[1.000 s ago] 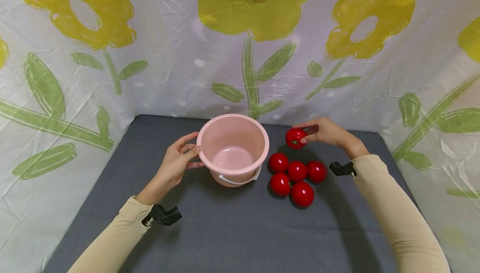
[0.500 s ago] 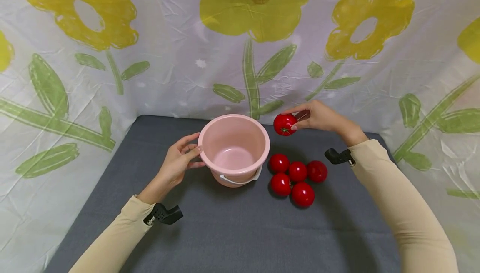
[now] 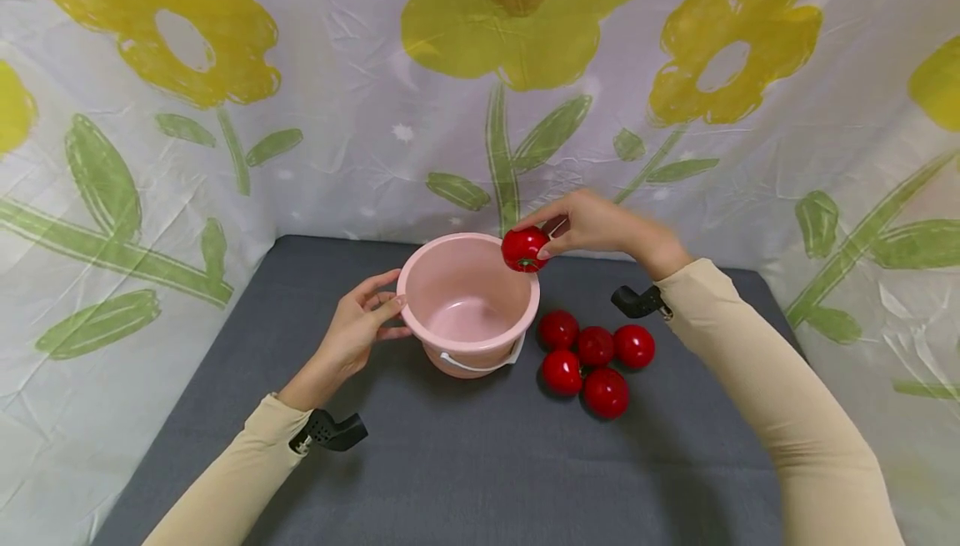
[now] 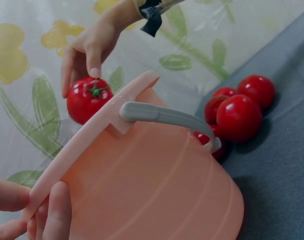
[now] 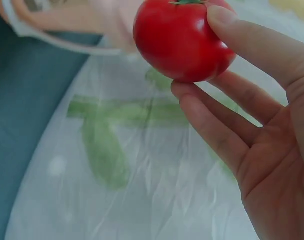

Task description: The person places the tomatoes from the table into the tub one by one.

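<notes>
A red tomato (image 3: 524,249) with a green stem is pinched between the thumb and fingers of my right hand (image 3: 600,225), over the right rim of a pink bucket (image 3: 468,329). In the right wrist view the tomato (image 5: 182,42) shows up close, gripped at its sides. My left hand (image 3: 352,325) holds the bucket's left rim, thumb over the edge and fingers outside, also seen in the left wrist view with the bucket (image 4: 157,185) tilted across the picture. Inside, the bucket's visible floor is bare.
Several red tomatoes (image 3: 596,347) lie grouped on the dark grey cloth (image 3: 480,479) to the right of the bucket. Its white handle (image 3: 480,365) hangs down at the front. A flower-printed curtain (image 3: 337,146) stands behind and at both sides.
My right hand has carried the tomato leftward and up, from beyond the grouped tomatoes to above the bucket's rim. My left hand keeps its hold on the bucket, which stays in place.
</notes>
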`<state>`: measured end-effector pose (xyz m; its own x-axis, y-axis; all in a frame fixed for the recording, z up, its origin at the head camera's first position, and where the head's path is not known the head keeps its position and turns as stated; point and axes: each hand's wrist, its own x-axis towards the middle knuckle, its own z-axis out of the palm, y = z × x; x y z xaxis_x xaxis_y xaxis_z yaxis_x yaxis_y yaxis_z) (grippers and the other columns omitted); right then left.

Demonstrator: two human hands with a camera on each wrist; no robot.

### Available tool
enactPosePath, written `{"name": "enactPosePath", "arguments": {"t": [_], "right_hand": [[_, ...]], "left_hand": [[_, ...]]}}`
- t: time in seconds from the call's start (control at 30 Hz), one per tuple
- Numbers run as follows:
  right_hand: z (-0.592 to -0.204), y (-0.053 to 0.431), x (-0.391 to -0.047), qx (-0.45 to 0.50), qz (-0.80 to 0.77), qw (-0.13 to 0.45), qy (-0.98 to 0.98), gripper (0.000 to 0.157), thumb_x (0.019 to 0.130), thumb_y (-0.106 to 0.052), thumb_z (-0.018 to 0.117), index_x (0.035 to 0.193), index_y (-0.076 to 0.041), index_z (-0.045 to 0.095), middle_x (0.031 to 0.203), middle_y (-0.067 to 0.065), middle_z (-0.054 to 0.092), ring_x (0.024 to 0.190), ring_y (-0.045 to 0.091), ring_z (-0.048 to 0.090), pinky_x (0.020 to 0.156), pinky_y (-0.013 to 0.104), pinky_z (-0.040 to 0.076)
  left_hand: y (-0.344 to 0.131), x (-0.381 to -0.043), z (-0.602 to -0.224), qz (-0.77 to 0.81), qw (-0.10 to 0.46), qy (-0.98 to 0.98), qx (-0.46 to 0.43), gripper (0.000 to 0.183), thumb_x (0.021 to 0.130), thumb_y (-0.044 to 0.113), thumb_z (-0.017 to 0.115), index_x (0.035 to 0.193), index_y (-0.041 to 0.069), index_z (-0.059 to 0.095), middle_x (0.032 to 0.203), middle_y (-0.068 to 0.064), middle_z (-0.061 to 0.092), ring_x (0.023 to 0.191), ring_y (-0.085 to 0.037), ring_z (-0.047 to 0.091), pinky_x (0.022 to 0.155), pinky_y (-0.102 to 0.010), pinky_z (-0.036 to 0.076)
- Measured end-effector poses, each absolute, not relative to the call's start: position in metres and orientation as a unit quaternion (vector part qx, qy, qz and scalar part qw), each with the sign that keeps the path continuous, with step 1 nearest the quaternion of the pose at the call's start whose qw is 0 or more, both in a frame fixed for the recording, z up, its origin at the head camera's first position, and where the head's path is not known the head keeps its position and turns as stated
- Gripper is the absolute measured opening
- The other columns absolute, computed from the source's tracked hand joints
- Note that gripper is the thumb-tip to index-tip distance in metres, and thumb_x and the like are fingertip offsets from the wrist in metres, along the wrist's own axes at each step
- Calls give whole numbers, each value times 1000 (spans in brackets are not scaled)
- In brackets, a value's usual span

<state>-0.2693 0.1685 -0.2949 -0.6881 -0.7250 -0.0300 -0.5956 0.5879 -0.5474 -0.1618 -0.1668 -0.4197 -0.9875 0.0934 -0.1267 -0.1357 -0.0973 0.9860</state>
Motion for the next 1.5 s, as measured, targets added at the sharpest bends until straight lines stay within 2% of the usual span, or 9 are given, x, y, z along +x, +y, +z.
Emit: {"name": "enactPosePath", "arguments": {"t": [0.23, 0.47, 0.7, 0.87, 1.23, 1.5], "right_hand": [[-295, 128, -269, -418, -205, 151, 872, 43, 84, -14, 78, 125, -24, 70, 112, 1, 75, 100, 19, 70, 88, 33, 61], [-309, 92, -269, -455, -170, 186, 854, 41, 85, -12, 75, 126, -18, 70, 114, 5, 74, 96, 21, 70, 84, 30, 61], [-322, 74, -271, -480, -173, 177, 841, 36, 88, -3, 66, 122, -14, 72, 115, 7, 75, 91, 22, 69, 80, 27, 60], [-323, 73, -271, -480, -184, 175, 840, 37, 88, -1, 64, 122, -13, 72, 116, 8, 74, 92, 23, 69, 80, 27, 60], [-329, 90, -274, -464, -214, 179, 841, 36, 88, -9, 73, 124, -14, 71, 118, 4, 74, 93, 18, 71, 82, 26, 60], [-314, 121, -275, -414, -289, 160, 848, 39, 86, -10, 76, 124, -13, 70, 121, 9, 72, 104, 27, 70, 90, 37, 60]], "left_hand": [[-167, -162, -419, 737, 79, 671, -18, 54, 97, 2, 59, 148, 4, 40, 92, 4, 60, 77, -6, 67, 68, -28, 64], [-167, -160, -418, 742, 80, 665, -16, 55, 97, 2, 59, 148, 3, 40, 90, 5, 60, 77, -7, 67, 67, -28, 64], [-166, -160, -420, 742, 78, 666, -20, 55, 96, 4, 61, 148, 5, 42, 93, 2, 61, 77, -7, 67, 68, -30, 64], [-166, -162, -421, 741, 79, 667, -24, 55, 96, 4, 61, 147, 6, 42, 93, 2, 61, 78, -8, 67, 68, -30, 64], [-167, -163, -422, 750, 89, 655, -11, 57, 97, 2, 58, 149, 3, 37, 91, 4, 64, 74, -7, 68, 67, -30, 64], [-165, -162, -420, 757, 98, 646, 2, 58, 99, -1, 52, 152, 2, 30, 81, 9, 65, 67, -6, 68, 65, -28, 64]]}}
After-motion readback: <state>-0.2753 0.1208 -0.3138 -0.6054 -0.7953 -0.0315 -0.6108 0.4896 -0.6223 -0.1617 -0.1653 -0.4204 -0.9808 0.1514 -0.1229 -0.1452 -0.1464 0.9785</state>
